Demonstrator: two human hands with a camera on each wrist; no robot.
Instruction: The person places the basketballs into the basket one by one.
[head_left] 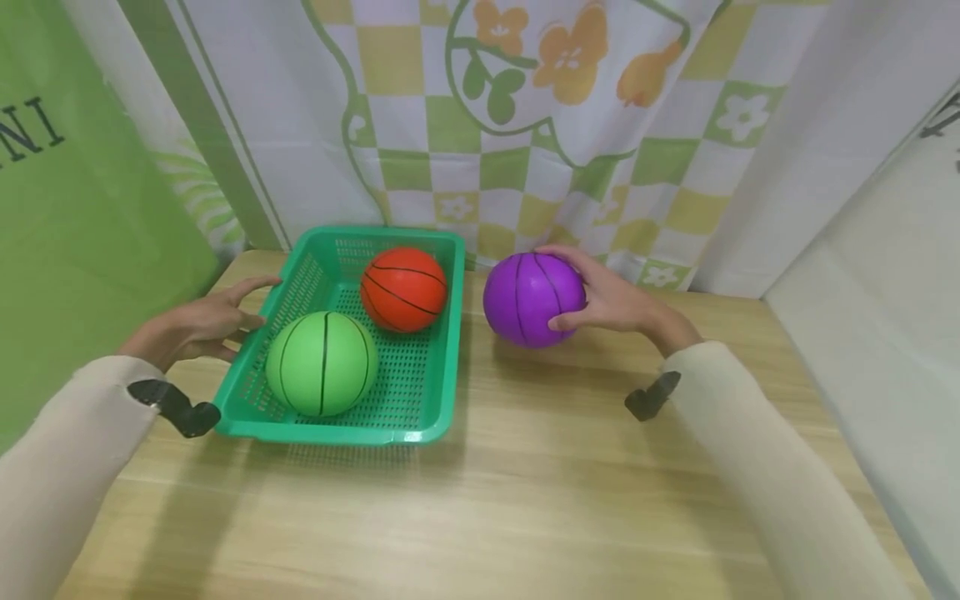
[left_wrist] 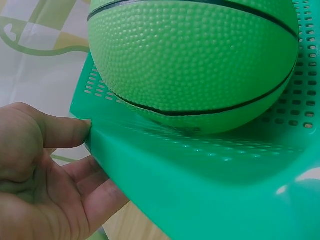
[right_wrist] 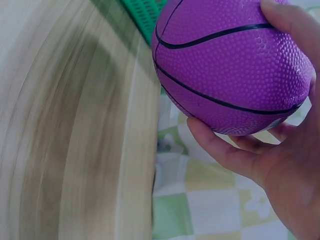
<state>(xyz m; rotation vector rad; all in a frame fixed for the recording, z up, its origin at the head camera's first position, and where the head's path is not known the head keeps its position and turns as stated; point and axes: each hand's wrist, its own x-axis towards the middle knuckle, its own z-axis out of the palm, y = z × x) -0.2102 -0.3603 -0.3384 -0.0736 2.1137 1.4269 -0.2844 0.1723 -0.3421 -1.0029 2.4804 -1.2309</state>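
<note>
My right hand (head_left: 611, 296) grips a small purple basketball (head_left: 517, 300), thumb on the near side and fingers around the far side. In the right wrist view the purple ball shows black seams and a pebbled skin. A green plastic basket (head_left: 448, 367) with slotted walls lies to its left. At the basket's left rim, my left hand (head_left: 206, 325) holds on, its thumb at the edge and its fingers under the rim outside, as the left wrist view shows. Inside the basket are a light green basketball (head_left: 322, 364) near the front left and a red basketball (head_left: 403, 290) at the back right.
Basket and hands are over a light wooden table (head_left: 525, 500). Behind its back edge hangs a checked curtain (head_left: 502, 167) with flower prints. A green cloth (head_left: 82, 208) hangs on the left, and a pale panel (head_left: 885, 267) stands along the right.
</note>
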